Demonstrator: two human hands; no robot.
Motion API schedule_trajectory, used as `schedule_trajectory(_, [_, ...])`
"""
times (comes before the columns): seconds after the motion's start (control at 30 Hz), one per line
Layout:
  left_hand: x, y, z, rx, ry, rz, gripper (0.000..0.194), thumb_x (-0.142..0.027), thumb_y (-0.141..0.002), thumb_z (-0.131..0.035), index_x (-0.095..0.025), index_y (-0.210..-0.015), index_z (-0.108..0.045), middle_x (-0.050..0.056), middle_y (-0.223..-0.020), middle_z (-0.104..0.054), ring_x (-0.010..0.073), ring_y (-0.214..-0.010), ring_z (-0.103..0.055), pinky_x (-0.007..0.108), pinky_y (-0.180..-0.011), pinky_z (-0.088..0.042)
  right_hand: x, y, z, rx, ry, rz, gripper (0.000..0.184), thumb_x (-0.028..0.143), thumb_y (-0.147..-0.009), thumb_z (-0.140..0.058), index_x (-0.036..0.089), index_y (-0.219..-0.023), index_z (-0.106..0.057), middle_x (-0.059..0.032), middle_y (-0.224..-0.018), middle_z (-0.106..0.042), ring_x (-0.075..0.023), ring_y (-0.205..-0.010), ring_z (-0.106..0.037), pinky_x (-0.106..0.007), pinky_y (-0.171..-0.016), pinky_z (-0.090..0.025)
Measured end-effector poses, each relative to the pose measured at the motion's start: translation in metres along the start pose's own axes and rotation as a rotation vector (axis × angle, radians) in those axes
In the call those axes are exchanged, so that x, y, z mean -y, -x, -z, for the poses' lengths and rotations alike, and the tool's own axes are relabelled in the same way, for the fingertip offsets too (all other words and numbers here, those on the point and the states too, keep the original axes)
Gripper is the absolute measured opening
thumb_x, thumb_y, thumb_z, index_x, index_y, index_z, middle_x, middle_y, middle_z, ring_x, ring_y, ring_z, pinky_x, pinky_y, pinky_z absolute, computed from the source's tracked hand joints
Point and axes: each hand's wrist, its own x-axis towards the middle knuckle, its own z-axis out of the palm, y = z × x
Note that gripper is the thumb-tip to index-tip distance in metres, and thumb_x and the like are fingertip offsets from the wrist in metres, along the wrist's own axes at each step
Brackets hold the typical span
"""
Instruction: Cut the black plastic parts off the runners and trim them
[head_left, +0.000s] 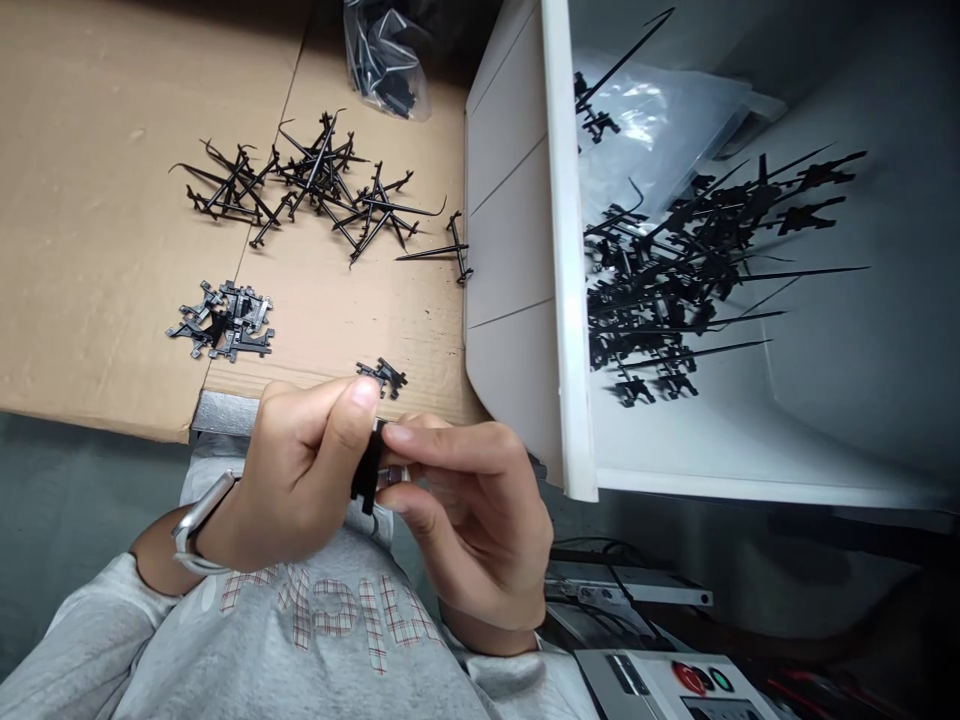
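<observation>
Close to my body, in front of the table edge, both hands meet at one black plastic part (pixel 367 470). My left hand (pixel 300 470) is closed, its thumb and fingers gripping the upper end of this part. From the other side, my right hand (pixel 480 520) pinches towards it with thumb and index finger, the fingertips touching its side. Something small and greyish shows between the right fingertips, too unclear to name. Just beyond the hands lies a small cluster of flat black plastic parts (pixel 382 375). A larger pile of similar parts (pixel 225 320) rests to the left.
Thin black pieces with pointed stems (pixel 322 180) lie heaped across the cardboard-covered table (pixel 112 200). At the back is a clear bag (pixel 386 65) with dark contents. A white bin (pixel 568 250) on the right holds many stemmed black assemblies (pixel 675 270). Below it sits a control box (pixel 652 680) with buttons.
</observation>
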Motion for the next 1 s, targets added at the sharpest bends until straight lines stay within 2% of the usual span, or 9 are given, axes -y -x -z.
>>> schedule_trajectory(0.27, [0.0005, 0.0076, 0.0003, 0.005, -0.005, 0.036, 0.044, -0.009, -0.108, -0.047, -0.021, -0.066, -0.043, -0.006, -0.055, -0.042, 0.0075, -0.045, -0.029, 0.023, -0.043, -0.028, -0.0027, 0.003, -0.0009, 0.009, -0.064, 0.021, 0.058, 0.002, -0.094, -0.072, 0.03, -0.145, -0.067, -0.0036, -0.111, -0.081, -0.0208, -0.09, -0.078, -0.032, -0.071, -0.07])
schedule_trajectory(0.4, [-0.0004, 0.0076, 0.0005, 0.017, 0.042, -0.023, 0.044, -0.012, -0.109, -0.052, -0.021, -0.066, -0.042, -0.006, -0.057, -0.047, 0.0064, -0.045, -0.028, 0.022, -0.044, -0.03, -0.0018, 0.0018, -0.0004, 0.008, -0.067, 0.008, 0.052, 0.006, -0.095, -0.074, 0.031, -0.141, -0.068, -0.0014, -0.102, -0.08, -0.0194, -0.082, -0.077, -0.033, -0.069, -0.069])
schedule_trajectory(0.47, [-0.0007, 0.0068, 0.0006, 0.033, 0.019, -0.015, 0.045, -0.012, -0.11, -0.049, -0.021, -0.067, -0.04, -0.006, -0.056, -0.047, 0.0066, -0.045, -0.027, 0.022, -0.043, -0.029, -0.002, 0.0005, -0.0002, 0.016, -0.062, 0.019, 0.049, 0.008, -0.096, -0.074, 0.031, -0.139, -0.069, -0.0009, -0.099, -0.08, -0.0198, -0.08, -0.077, -0.034, -0.068, -0.069])
schedule_trajectory(0.7, [-0.0015, 0.0062, 0.0008, 0.049, 0.002, -0.012, 0.045, -0.015, -0.11, -0.049, -0.021, -0.066, -0.038, -0.007, -0.055, -0.037, 0.0065, -0.045, -0.028, 0.023, -0.043, -0.026, -0.006, 0.0023, -0.0001, 0.031, -0.115, 0.045, 0.061, 0.002, -0.092, -0.075, 0.031, -0.145, -0.067, -0.0025, -0.103, -0.08, -0.0211, -0.082, -0.076, -0.036, -0.071, -0.066])
schedule_trajectory(1.0, [-0.0005, 0.0053, 0.0, 0.052, 0.011, -0.005, 0.044, -0.009, -0.107, -0.05, -0.02, -0.066, -0.037, -0.007, -0.057, -0.031, 0.0067, -0.047, -0.027, 0.024, -0.043, -0.025, -0.0067, 0.0004, -0.0025, 0.006, -0.109, 0.063, 0.063, 0.003, -0.089, -0.076, 0.033, -0.144, -0.069, -0.003, -0.103, -0.083, -0.0237, -0.08, -0.079, -0.039, -0.07, -0.069])
